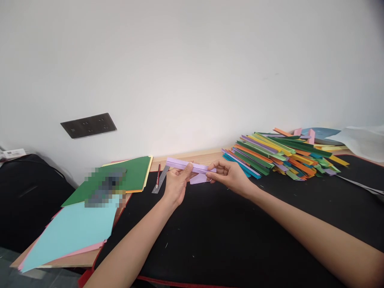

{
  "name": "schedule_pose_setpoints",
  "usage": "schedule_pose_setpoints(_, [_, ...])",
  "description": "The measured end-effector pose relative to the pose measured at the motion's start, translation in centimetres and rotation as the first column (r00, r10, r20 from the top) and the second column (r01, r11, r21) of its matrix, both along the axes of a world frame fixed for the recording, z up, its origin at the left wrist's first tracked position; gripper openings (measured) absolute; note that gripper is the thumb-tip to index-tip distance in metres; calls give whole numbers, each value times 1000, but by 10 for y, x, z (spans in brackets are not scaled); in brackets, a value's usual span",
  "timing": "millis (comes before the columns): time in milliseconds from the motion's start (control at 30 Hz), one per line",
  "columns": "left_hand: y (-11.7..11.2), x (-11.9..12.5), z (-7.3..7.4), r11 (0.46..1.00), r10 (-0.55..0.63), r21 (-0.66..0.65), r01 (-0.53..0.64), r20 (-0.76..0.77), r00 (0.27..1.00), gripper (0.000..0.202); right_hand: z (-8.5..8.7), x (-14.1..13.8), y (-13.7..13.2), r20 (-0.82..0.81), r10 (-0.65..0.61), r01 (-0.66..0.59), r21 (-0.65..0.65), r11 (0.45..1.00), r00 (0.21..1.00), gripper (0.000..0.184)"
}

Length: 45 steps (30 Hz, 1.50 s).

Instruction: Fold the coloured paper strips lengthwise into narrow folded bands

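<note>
Between my two hands a folded strip of purple paper (177, 163) is held up above the black mat, with a dark line along its length. My left hand (177, 182) is closed on its middle, the thumb on top. At the strip's right end, my right hand (226, 174) pinches it with the thumb and fingers. Another piece of purple paper (199, 179) shows just below the strip, partly behind my hands. Left of my left hand lie a clear ruler (161, 181) and a dark red pencil (158, 176).
A big pile of folded coloured paper strips (276, 154) lies at the right, with scissors (363, 185) beside it. Green sheets (135, 176) and light blue sheets (72, 228) are stacked at the left. The black mat (228, 240) covers the table; a wall socket panel (88, 125) is behind.
</note>
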<state>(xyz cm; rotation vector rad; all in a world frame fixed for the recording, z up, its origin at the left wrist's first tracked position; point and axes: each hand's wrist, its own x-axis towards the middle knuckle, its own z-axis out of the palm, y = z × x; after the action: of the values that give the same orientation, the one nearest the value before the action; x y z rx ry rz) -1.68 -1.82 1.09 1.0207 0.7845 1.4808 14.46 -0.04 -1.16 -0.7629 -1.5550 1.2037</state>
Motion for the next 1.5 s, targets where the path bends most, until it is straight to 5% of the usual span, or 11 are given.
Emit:
schedule_pose_setpoints(200, [1,0,-6,991,-133,-28,133,20,991,27,0,-1,-2,-12,-5,5,12,1000,1000,41])
schedule_pose_setpoints(700, [3,-1,-7,992,-99,-63,107,123,987,22,-1,2,2,-62,-103,102,-17,995,993,40])
schedule_pose_setpoints(1500, [1,4,-3,992,-25,-120,46,169,985,20,2,-2,1,-189,-123,86,-194,977,974,34])
